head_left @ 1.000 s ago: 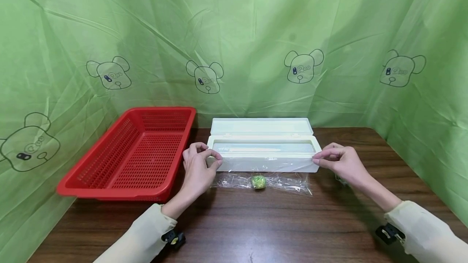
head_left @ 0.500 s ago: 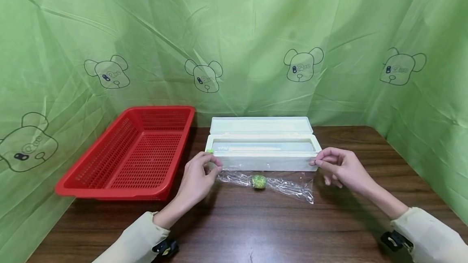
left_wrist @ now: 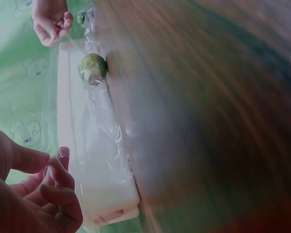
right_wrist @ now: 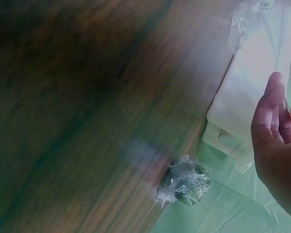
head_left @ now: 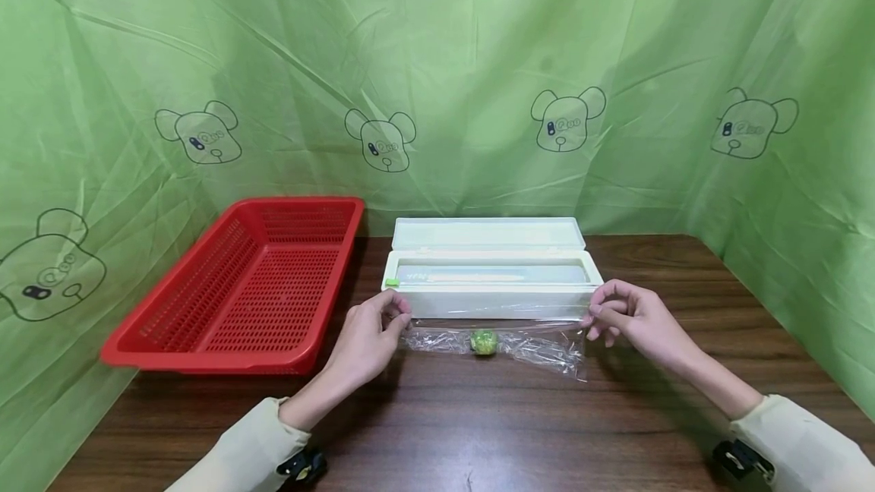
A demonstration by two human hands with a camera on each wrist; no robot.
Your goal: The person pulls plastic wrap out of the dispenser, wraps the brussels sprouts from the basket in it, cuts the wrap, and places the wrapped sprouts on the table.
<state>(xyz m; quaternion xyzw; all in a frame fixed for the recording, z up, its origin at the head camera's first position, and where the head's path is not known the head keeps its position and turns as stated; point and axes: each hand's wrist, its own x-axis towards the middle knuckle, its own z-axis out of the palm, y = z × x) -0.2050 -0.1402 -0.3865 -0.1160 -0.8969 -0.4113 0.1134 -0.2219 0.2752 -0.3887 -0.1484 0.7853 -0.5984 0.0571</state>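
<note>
A white cling film dispenser [head_left: 492, 304] stands with its lid raised. My left hand [head_left: 362, 336] pinches one corner of a clear cling film sheet [head_left: 533, 327] at the box's front left. At the front right, my right hand [head_left: 632, 317] pinches the other corner between thumb and finger. Low before the box, the film bunches around a small round green fruit [head_left: 484, 342], which looks like a lime in the left wrist view. The right wrist view has a second film-wrapped green ball [right_wrist: 186, 182] beyond the box's end; my right hand hides it from the head view.
To the left is a red perforated plastic basket [head_left: 287, 298] on the brown wooden table [head_left: 465, 424]. A green slider [head_left: 392, 282] sits at the dispenser's left end. Green cloth [head_left: 472, 59] hangs behind and at both sides.
Both hands have come slightly down and towards me from the dispenser's top edge, drawing the film along. The green slider, hidden behind the left hand before, now shows.
</note>
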